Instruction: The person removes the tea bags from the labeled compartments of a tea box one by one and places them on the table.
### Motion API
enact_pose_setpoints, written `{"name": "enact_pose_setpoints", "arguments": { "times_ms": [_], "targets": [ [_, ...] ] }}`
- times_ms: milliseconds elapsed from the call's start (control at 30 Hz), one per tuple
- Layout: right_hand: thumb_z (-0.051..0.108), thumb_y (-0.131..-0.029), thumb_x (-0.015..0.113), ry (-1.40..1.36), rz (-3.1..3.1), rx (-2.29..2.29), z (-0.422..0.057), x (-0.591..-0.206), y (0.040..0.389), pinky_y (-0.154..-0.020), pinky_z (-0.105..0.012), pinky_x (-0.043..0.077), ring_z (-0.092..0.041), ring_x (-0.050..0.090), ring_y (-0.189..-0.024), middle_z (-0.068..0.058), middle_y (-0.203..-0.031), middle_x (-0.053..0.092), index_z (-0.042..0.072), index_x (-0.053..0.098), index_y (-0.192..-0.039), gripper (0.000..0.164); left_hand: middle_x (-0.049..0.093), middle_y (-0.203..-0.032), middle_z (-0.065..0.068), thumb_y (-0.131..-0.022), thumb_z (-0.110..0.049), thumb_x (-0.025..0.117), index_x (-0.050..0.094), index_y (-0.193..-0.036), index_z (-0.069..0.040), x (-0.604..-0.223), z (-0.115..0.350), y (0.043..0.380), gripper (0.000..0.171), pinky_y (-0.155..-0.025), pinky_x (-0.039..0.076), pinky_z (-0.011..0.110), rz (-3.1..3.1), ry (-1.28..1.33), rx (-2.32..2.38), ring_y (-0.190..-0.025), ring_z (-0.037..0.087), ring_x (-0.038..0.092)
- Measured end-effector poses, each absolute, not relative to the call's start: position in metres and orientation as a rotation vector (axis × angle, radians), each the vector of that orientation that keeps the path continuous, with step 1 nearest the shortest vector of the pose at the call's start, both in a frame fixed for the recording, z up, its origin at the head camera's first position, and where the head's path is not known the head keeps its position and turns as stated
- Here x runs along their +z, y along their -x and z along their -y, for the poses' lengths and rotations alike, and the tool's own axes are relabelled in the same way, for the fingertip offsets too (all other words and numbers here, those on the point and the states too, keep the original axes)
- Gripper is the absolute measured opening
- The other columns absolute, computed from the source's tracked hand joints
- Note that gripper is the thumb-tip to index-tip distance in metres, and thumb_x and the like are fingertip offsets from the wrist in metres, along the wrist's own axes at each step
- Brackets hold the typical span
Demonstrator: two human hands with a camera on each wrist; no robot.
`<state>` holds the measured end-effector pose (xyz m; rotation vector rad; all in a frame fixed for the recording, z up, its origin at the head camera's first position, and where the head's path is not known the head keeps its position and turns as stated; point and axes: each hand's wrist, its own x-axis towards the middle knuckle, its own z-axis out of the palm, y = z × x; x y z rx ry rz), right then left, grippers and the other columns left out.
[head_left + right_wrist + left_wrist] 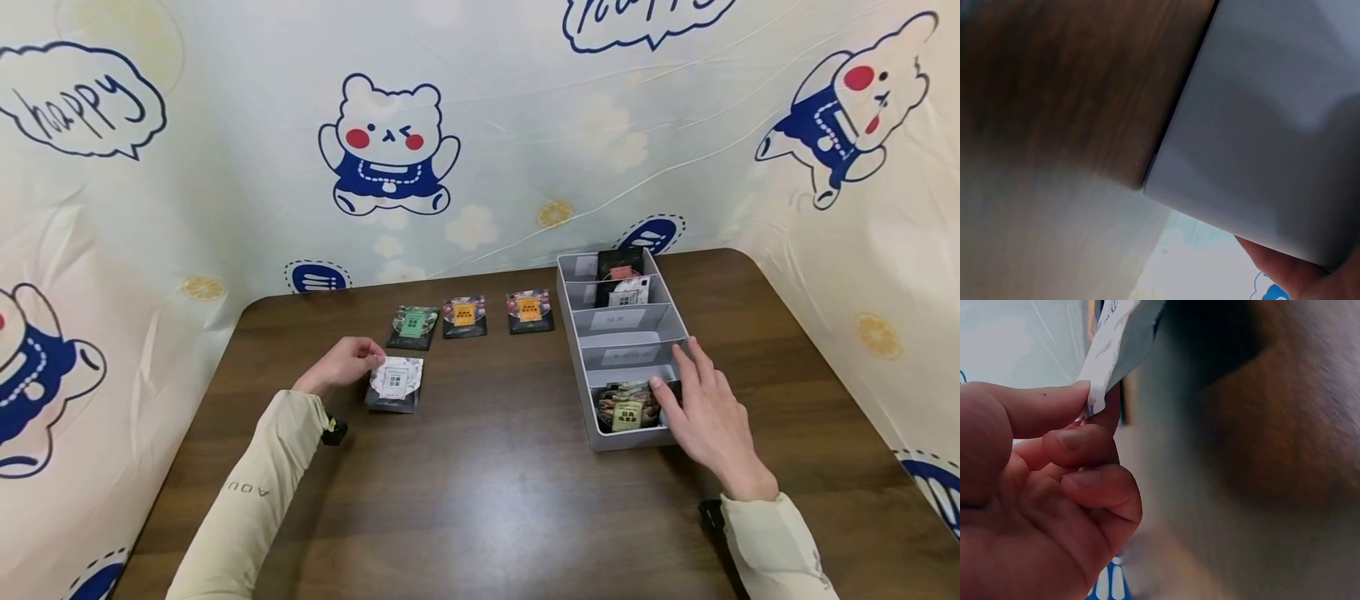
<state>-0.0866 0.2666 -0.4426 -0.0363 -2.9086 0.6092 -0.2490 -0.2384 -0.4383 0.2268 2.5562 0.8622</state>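
Note:
In the head view my left hand (pixel 341 365) pinches the upper left corner of a white-and-black sachet (pixel 395 385) above the table's left side. The left wrist view shows thumb and forefinger on the edge of this sachet (pixel 1107 359), the other fingers curled below. My right hand (pixel 708 417) rests over the right rim of a grey divided box (pixel 588 417), its fingers fairly straight. Its thumb lies near a dark sachet with a yellow-green label (pixel 627 408) in the front compartment. The right wrist view shows the box's outer wall (pixel 1241 144); most of the hand is hidden there.
Behind the left hand lie a green-labelled sachet (pixel 412 326) and two orange-labelled sachets (pixel 464 317). At the box's back are a red-labelled sachet (pixel 621 263) and a white-labelled sachet (pixel 630 292). A printed curtain (pixel 510 150) surrounds the wooden table (pixel 487 500).

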Motion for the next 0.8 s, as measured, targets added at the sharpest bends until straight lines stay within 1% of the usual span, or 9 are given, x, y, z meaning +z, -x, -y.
{"name": "enact_pose_setpoints", "arguments": {
  "times_ms": [200, 333, 433, 800],
  "targets": [
    [0.047, -0.101, 0.039, 0.033, 2.899, 0.613, -0.267, -0.442, 0.087, -0.074, -0.068, 0.044, -0.050, 0.039, -0.124, -0.021, -0.158, 0.019, 0.001, 0.032, -0.149, 0.067, 0.061, -0.098, 0.013, -0.098, -0.016, 0.053, 0.063, -0.105, 0.000, -0.445, 0.243, 0.249, 0.020, -0.074, 0.043, 0.031, -2.572, -0.217, 0.874, -0.087, 0.023, 0.052],
    [0.048, -0.100, 0.039, 0.035, 2.904, 0.617, -0.267, -0.443, 0.087, -0.075, -0.069, 0.043, -0.050, 0.038, -0.125, -0.021, -0.159, 0.018, 0.002, 0.031, -0.149, 0.067, 0.062, -0.098, 0.013, -0.097, -0.016, 0.054, 0.066, -0.103, -0.001, -0.449, 0.242, 0.249, 0.020, -0.074, 0.043, 0.030, -2.605, -0.172, 0.889, -0.087, 0.023, 0.052],
    [0.048, -0.100, 0.039, 0.037, 2.906, 0.616, -0.267, -0.443, 0.087, -0.075, -0.068, 0.044, -0.049, 0.038, -0.125, -0.021, -0.159, 0.018, 0.002, 0.031, -0.149, 0.068, 0.062, -0.097, 0.012, -0.096, -0.017, 0.057, 0.068, -0.101, -0.003, -0.451, 0.240, 0.248, 0.018, -0.073, 0.042, 0.030, -2.630, -0.135, 0.889, -0.087, 0.023, 0.051],
    [0.049, -0.100, 0.039, 0.036, 2.908, 0.615, -0.268, -0.443, 0.087, -0.075, -0.067, 0.044, -0.049, 0.038, -0.126, -0.020, -0.159, 0.017, 0.002, 0.030, -0.149, 0.068, 0.064, -0.091, 0.010, -0.095, -0.017, 0.059, 0.069, -0.096, -0.004, -0.453, 0.233, 0.246, 0.017, -0.070, 0.042, 0.031, -2.709, -0.200, 0.751, -0.082, 0.022, 0.053]
  ]
}}
